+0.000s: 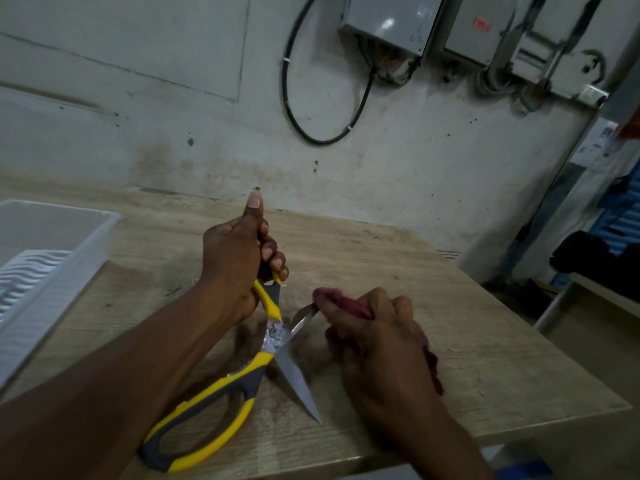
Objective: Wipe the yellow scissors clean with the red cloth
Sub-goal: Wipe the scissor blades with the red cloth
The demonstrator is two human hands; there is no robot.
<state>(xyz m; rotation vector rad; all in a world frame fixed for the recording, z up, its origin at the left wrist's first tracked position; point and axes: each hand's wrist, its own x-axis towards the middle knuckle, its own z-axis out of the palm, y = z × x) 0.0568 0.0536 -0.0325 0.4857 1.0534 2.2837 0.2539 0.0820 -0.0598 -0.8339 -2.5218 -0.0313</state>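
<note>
The yellow-and-grey scissors (221, 403) are spread wide open above the wooden table (485, 358). My left hand (239, 261) grips the upper handle, thumb pointing up. The lower handle loop hangs free near the table's front edge, and one bare blade points down to the right. My right hand (377, 337) holds the red cloth (349, 303) bunched in its fingers and pinches it around the tip half of the other blade, which runs up to the right from the pivot. Most of the cloth is hidden under that hand.
A white plastic tray (52, 258) with a ribbed insert stands at the table's left. Behind the table is a stained wall with a looped black cable (294, 109) and grey electrical boxes (388, 26). The table's right edge drops to the floor.
</note>
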